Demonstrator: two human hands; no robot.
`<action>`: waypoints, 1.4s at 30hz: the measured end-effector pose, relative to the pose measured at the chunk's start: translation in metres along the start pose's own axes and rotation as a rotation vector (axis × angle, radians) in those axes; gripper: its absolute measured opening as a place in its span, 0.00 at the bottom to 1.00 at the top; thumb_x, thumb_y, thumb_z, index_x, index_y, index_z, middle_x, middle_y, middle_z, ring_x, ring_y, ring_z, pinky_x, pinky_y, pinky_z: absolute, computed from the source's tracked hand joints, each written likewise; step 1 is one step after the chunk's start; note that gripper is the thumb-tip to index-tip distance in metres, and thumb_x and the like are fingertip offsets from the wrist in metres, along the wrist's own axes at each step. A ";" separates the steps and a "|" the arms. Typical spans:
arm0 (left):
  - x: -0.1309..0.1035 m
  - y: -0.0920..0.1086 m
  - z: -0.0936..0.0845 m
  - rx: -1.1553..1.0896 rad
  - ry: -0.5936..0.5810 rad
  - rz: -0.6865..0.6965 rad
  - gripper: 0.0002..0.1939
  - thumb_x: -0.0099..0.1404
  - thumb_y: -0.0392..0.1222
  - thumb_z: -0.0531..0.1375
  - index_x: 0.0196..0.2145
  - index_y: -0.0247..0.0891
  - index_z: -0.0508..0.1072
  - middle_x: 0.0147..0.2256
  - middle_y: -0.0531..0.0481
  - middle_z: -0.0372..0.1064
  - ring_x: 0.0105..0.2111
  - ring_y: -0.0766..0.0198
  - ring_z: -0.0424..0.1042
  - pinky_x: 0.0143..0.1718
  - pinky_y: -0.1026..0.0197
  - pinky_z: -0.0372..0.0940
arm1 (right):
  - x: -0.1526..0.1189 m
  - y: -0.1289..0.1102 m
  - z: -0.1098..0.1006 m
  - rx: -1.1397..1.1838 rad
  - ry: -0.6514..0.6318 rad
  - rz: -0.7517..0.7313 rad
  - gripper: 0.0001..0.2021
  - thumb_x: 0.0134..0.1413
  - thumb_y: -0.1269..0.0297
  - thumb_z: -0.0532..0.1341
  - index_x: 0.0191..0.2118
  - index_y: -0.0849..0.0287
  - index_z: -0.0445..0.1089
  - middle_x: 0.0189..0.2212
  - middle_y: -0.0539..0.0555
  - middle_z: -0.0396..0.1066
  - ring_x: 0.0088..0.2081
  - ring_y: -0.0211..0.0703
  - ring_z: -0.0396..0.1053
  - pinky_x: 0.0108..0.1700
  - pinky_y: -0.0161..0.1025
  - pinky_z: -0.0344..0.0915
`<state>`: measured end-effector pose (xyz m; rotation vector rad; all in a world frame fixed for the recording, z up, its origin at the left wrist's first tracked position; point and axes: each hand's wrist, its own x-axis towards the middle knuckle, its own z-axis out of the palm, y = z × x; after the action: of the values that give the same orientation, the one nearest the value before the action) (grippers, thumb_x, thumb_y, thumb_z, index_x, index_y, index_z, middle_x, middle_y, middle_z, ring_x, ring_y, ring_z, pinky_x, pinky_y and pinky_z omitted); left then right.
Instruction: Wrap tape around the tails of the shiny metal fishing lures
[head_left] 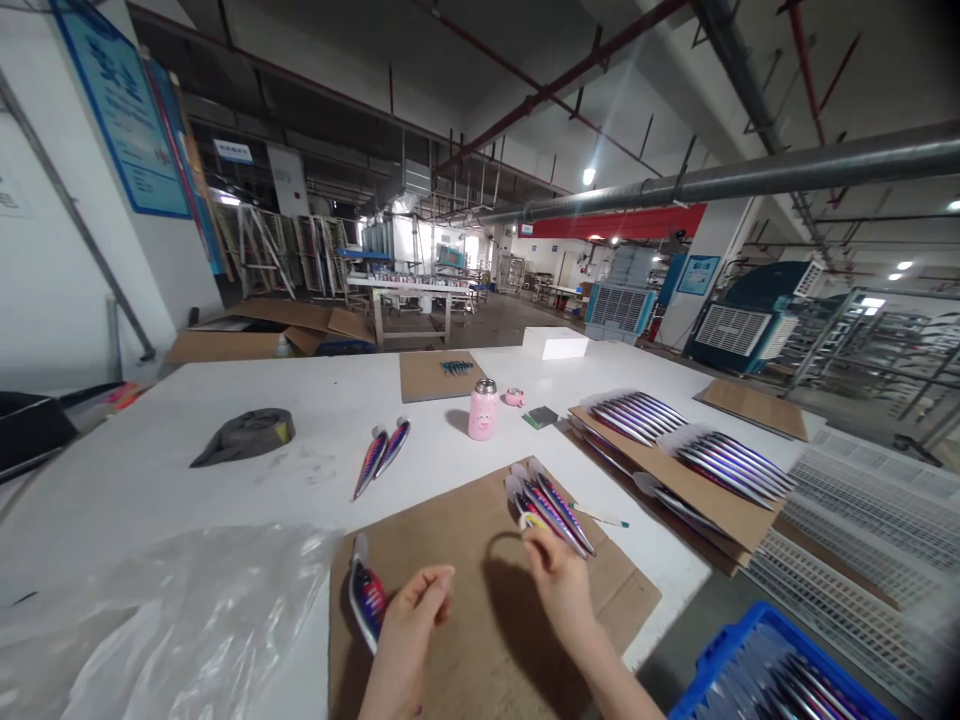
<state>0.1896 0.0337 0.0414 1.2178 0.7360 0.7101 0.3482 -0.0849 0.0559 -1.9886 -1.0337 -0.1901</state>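
Head view, the only one; you have both hands over a cardboard sheet [457,535] at the near edge of the white table [315,480]; a single lure [367,597] lies on the sheet's left margin, just to the left of your left hand [424,605], whose wrist side partly covers its lower end; contact there, cannot tell.

The single lure's long axis runs nearly fore-and-aft, pale tail away from you, leaning slightly right toward your body; left hand clearly the nearer, right hand well apart across bare cardboard.

Left hand narrow, thumb laid against curled fingers; nothing shows in its grip.

Right hand [559,580] drawn to a pinch, apparently on a small yellow-and-white piece [534,521]; what that piece is, cannot tell.

Just beyond the right hand, three lures [553,508] lie side by side at the sheet's far right; their axes slant from far left to near right, tails away from you, so they angle across the single one's line; the right hand overlaps their near side in view, touching or above, cannot tell.

Farther off, two lures [370,460] rest directly on the table, left of a pink bottle [482,410].
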 end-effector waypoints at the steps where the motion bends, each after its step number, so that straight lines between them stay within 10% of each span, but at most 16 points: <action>1: 0.000 0.001 0.000 -0.074 -0.011 -0.034 0.17 0.50 0.55 0.61 0.28 0.38 0.70 0.23 0.57 0.61 0.26 0.68 0.61 0.29 0.66 0.58 | 0.006 0.011 -0.008 -0.101 0.025 0.037 0.13 0.56 0.65 0.50 0.40 0.58 0.70 0.33 0.55 0.74 0.32 0.45 0.71 0.36 0.36 0.63; 7: 0.001 -0.003 0.000 -0.124 -0.053 -0.064 0.19 0.52 0.57 0.61 0.30 0.38 0.70 0.28 0.54 0.63 0.31 0.66 0.62 0.31 0.67 0.59 | 0.016 0.054 -0.028 -0.481 -0.059 0.038 0.21 0.50 0.75 0.50 0.51 0.61 0.64 0.46 0.59 0.69 0.48 0.50 0.65 0.47 0.41 0.60; 21: 0.013 -0.018 -0.001 0.271 -0.067 0.096 0.21 0.51 0.58 0.57 0.32 0.37 0.72 0.23 0.54 0.67 0.27 0.62 0.67 0.31 0.62 0.62 | 0.021 0.036 0.014 -0.550 -0.226 -0.052 0.26 0.47 0.82 0.47 0.53 0.63 0.63 0.49 0.61 0.66 0.46 0.51 0.65 0.48 0.43 0.58; 32: 0.010 -0.017 0.002 0.687 -0.117 0.263 0.14 0.57 0.38 0.52 0.42 0.40 0.69 0.40 0.47 0.71 0.38 0.60 0.70 0.43 0.57 0.63 | -0.067 -0.009 -0.014 0.012 -0.507 -0.067 0.34 0.32 0.80 0.52 0.52 0.55 0.62 0.48 0.52 0.67 0.49 0.42 0.65 0.52 0.34 0.58; 42: 0.012 -0.031 0.001 0.831 -0.295 0.222 0.19 0.55 0.31 0.53 0.44 0.44 0.68 0.33 0.53 0.70 0.37 0.65 0.69 0.41 0.64 0.60 | -0.085 -0.022 -0.032 0.104 -0.682 0.131 0.34 0.31 0.76 0.54 0.52 0.52 0.63 0.46 0.51 0.69 0.47 0.45 0.67 0.49 0.35 0.60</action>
<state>0.2004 0.0369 0.0094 2.1356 0.6668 0.3784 0.2853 -0.1538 0.0485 -2.0551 -1.2826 0.6428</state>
